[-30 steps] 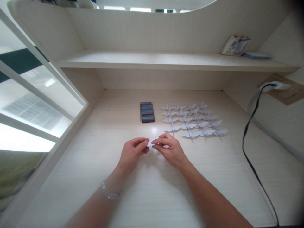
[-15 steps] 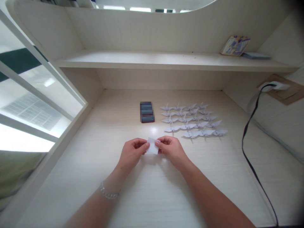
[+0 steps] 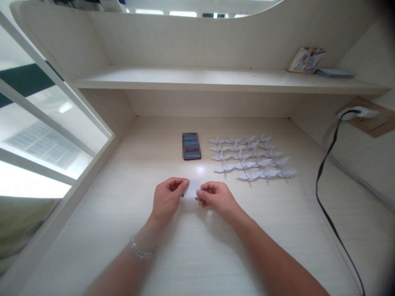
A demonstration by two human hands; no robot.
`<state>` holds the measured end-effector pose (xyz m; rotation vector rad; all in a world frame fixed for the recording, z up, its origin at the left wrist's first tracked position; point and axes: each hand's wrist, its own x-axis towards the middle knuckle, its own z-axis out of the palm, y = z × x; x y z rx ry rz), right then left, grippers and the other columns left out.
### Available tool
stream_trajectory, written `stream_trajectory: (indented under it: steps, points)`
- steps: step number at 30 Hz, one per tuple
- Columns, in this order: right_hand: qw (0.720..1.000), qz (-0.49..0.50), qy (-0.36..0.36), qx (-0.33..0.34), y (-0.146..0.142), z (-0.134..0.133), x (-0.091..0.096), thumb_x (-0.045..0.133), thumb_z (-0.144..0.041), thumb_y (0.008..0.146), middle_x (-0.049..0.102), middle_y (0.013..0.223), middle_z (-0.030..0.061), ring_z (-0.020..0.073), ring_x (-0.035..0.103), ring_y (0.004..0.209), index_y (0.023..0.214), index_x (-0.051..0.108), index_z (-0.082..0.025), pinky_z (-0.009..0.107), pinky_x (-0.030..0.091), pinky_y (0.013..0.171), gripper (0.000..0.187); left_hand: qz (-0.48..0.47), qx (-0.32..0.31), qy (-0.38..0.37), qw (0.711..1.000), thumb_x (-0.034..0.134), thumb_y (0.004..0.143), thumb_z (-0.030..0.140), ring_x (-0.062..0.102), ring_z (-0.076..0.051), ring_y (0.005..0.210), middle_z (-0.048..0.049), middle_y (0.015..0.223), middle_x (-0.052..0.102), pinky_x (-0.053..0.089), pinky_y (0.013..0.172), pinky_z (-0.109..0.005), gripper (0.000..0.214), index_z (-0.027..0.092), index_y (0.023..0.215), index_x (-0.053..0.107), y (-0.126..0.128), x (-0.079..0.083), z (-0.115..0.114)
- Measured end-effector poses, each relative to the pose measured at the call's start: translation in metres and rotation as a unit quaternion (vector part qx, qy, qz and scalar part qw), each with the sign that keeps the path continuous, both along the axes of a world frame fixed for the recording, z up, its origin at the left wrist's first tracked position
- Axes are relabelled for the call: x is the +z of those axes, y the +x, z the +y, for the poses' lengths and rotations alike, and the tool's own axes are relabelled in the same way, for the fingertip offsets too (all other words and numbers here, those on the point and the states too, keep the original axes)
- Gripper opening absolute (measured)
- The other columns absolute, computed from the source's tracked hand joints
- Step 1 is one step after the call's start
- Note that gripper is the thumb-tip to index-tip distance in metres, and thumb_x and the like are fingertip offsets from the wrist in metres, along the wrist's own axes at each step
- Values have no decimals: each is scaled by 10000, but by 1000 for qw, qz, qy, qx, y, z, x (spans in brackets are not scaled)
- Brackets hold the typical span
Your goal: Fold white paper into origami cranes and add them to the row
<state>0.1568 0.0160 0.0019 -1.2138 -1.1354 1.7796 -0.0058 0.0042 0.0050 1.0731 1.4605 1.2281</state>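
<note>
Paper square [image 3: 192,188] hangs taut between left hand [image 3: 167,198] and right hand [image 3: 215,200], each narrowly pinching one edge to keep it flat.

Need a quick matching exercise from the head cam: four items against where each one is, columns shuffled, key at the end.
Column 1:
1. left hand
2. folded paper cranes
3. metal chain bracelet
4. black cable

Column 2:
A. running down from the wall socket
B. in rows to the right of the blurred dark block
C. at the left edge of the white paper square
D. around the left wrist

Pairs: 1-C, 2-B, 3-D, 4-A
</note>
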Motion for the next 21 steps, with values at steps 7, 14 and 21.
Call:
stream_trajectory:
  steps: [7, 14, 21]
  points:
    - [1000, 17, -4, -21, 0, 0, 1, 702, -382, 667, 652, 615, 36, 99, 580, 518, 746, 644, -124, 221, 471, 522, 276, -92, -60, -43, 993, 724, 658, 338, 600, -134, 651, -53, 747, 678, 497, 584, -235, 285, 120, 831, 663, 4, 0, -2]
    - [996, 65, -30, -57, 0, 1, 1, 692, -396, 680, 657, 642, 39, 108, 595, 538, 798, 630, -137, 231, 483, 537, 291, -99, -45, -56, 993, 738, 645, 313, 593, -128, 641, -41, 713, 668, 513, 593, -240, 254, 116, 778, 650, 4, 3, -2]
    - [997, -25, 66, -11, 3, 0, 1, 683, -341, 689, 609, 587, 2, 96, 542, 499, 730, 613, -143, 219, 443, 499, 214, -99, -56, -43, 993, 722, 663, 298, 569, -108, 595, -30, 673, 653, 469, 538, -199, 236, 116, 800, 657, 6, 6, -3]
